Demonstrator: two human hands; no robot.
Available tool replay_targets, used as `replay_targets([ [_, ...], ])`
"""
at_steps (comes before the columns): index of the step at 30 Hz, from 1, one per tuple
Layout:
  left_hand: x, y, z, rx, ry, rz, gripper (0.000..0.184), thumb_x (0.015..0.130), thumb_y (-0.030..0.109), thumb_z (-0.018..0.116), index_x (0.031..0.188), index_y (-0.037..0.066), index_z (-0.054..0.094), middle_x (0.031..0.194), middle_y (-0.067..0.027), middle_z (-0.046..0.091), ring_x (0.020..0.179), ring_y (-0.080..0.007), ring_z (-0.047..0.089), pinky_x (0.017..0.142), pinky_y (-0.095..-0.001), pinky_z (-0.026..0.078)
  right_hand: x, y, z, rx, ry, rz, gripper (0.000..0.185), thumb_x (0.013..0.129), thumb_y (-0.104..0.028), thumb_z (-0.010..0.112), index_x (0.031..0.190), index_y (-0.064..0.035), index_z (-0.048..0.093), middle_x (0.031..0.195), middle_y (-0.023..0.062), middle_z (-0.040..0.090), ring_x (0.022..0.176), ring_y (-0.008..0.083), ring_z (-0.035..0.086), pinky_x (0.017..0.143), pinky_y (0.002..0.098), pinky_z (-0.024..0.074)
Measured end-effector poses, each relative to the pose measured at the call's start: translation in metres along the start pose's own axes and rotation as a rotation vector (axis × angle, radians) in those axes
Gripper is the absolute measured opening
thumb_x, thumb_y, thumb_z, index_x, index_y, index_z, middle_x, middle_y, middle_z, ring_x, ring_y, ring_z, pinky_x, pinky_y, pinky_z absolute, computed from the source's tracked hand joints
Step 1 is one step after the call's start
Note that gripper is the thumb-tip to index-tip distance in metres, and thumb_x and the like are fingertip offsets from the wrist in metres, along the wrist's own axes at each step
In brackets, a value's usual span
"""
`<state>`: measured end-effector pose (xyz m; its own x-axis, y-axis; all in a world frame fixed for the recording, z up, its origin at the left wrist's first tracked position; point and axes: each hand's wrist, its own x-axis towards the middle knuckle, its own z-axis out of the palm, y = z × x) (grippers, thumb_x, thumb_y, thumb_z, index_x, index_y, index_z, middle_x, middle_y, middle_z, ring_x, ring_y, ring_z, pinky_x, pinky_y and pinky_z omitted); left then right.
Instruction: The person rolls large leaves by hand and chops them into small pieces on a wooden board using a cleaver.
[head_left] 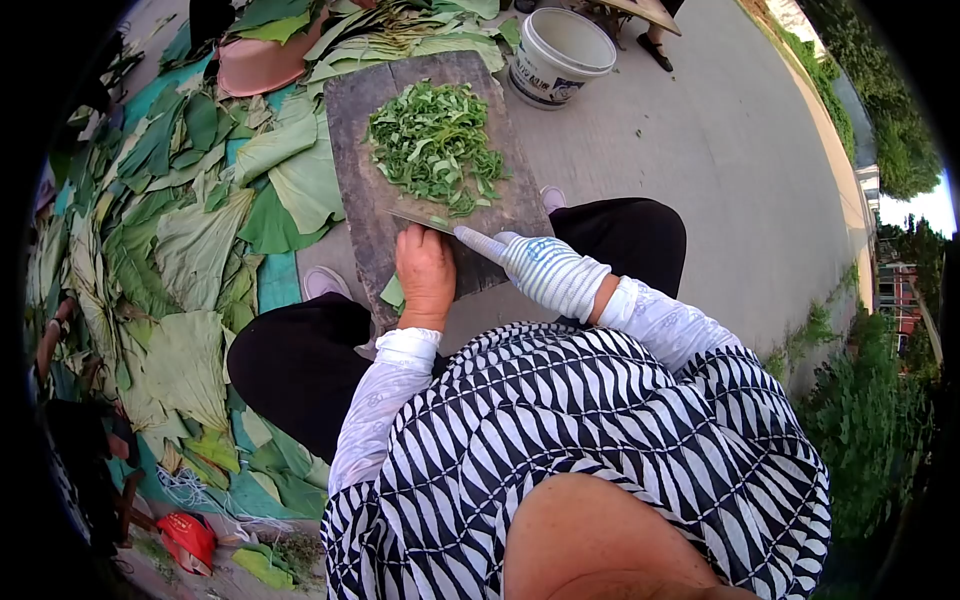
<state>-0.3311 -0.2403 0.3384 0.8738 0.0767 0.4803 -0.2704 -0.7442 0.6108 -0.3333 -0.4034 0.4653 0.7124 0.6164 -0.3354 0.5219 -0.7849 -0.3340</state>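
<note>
Head view: gloved right hand (550,270), frame centre, fingers clamped on knife (425,221). Bare left hand (426,275) just left of it, fingers bunched by blade; can't tell if they grip leaf piece (392,292) below. Chopped leaves (435,140) upper centre, on wooden board (352,150).
</note>
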Motion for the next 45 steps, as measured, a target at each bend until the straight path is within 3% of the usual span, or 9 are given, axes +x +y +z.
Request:
replay_targets([
  [7,-0.006,-0.002,0.002,0.061,-0.037,0.023,0.024,0.070,0.004,0.062,0.094,0.004,0.063,0.095,-0.0118,0.055,0.088,-0.0328,0.052,0.077,-0.0429,0.044,0.039,0.003,0.014,0.013,0.219,-0.142,0.068,0.084,0.000,0.045,0.146,-0.0210,0.026,0.087,0.0194,0.061,0.073,0.0344,0.063,0.065,0.0423,0.0514],
  [11,-0.008,0.002,-0.006,0.148,-0.012,0.050,0.024,0.070,0.007,0.063,0.094,0.006,0.065,0.097,-0.0094,0.055,0.093,-0.0300,0.051,0.080,-0.0421,0.042,0.067,0.017,0.024,0.170,0.329,-0.004,0.065,0.085,-0.003,0.046,0.145,-0.0187,0.027,0.083,0.0202,0.063,0.068,0.0337,0.063,0.060,0.0416,0.0509],
  [13,-0.008,0.001,-0.007,0.159,-0.003,0.050,0.021,0.072,0.007,0.063,0.093,0.006,0.067,0.097,-0.0094,0.055,0.093,-0.0295,0.051,0.080,-0.0406,0.042,0.060,0.008,0.010,0.215,0.200,0.071,0.066,0.085,-0.002,0.047,0.146,-0.0157,0.026,0.094,0.0230,0.063,0.072,0.0351,0.063,0.062,0.0410,0.0502],
  [15,-0.008,-0.002,-0.005,0.098,-0.023,0.055,0.020,0.074,0.007,0.062,0.094,0.005,0.065,0.097,-0.0096,0.056,0.091,-0.0294,0.052,0.080,-0.0394,0.043,0.050,0.009,0.015,0.137,0.517,-0.035,0.069,0.083,0.000,0.046,0.146,-0.0146,0.023,0.084,0.0254,0.062,0.074,0.0394,0.062,0.066,0.0449,0.0489],
  [19,-0.010,-0.008,-0.003,0.054,0.025,0.071,0.021,0.075,0.004,0.062,0.095,0.005,0.062,0.098,-0.0103,0.058,0.090,-0.0308,0.053,0.078,-0.0403,0.045,0.018,0.005,0.005,0.078,0.282,-0.061,0.071,0.083,0.001,0.047,0.147,-0.0144,0.021,0.100,0.0225,0.062,0.076,0.0339,0.063,0.067,0.0404,0.0510],
  [20,-0.011,-0.008,-0.002,0.040,0.030,0.066,0.021,0.075,0.003,0.062,0.095,0.004,0.061,0.099,-0.0108,0.058,0.089,-0.0318,0.053,0.078,-0.0408,0.045,-0.007,-0.014,-0.012,-0.033,0.094,0.031,0.073,0.082,0.002,0.048,0.147,-0.0127,0.020,0.092,0.0202,0.062,0.073,0.0314,0.063,0.065,0.0404,0.0513],
  [23,-0.011,-0.008,-0.001,0.024,0.035,0.059,0.022,0.074,0.001,0.062,0.096,0.004,0.060,0.098,-0.0115,0.058,0.088,-0.0333,0.053,0.076,-0.0414,0.046,-0.039,-0.013,-0.007,-0.030,0.031,0.043,0.074,0.080,0.002,0.049,0.147,-0.0121,0.020,0.086,0.0178,0.059,0.069,0.0310,0.062,0.062,0.0402,0.0514],
  [31,-0.008,-0.004,-0.005,0.013,0.010,0.054,0.019,0.070,0.003,0.061,0.089,0.003,0.060,0.093,-0.0118,0.055,0.087,-0.0332,0.052,0.076,-0.0431,0.044,-0.060,-0.003,0.003,-0.006,-0.053,0.087,0.079,0.079,0.001,0.051,0.148,-0.0163,0.018,0.096,0.0206,0.058,0.081,0.0349,0.062,0.071,0.0420,0.0512],
  [45,-0.008,-0.005,-0.001,0.048,0.031,0.041,0.017,0.071,0.003,0.060,0.088,0.003,0.059,0.089,-0.0128,0.053,0.084,-0.0340,0.051,0.073,-0.0442,0.044,-0.002,-0.007,0.007,0.016,0.009,0.032,0.071,0.084,0.002,0.041,0.148,-0.0198,0.020,0.089,0.0214,0.060,0.074,0.0365,0.063,0.070,0.0440,0.0515],
])
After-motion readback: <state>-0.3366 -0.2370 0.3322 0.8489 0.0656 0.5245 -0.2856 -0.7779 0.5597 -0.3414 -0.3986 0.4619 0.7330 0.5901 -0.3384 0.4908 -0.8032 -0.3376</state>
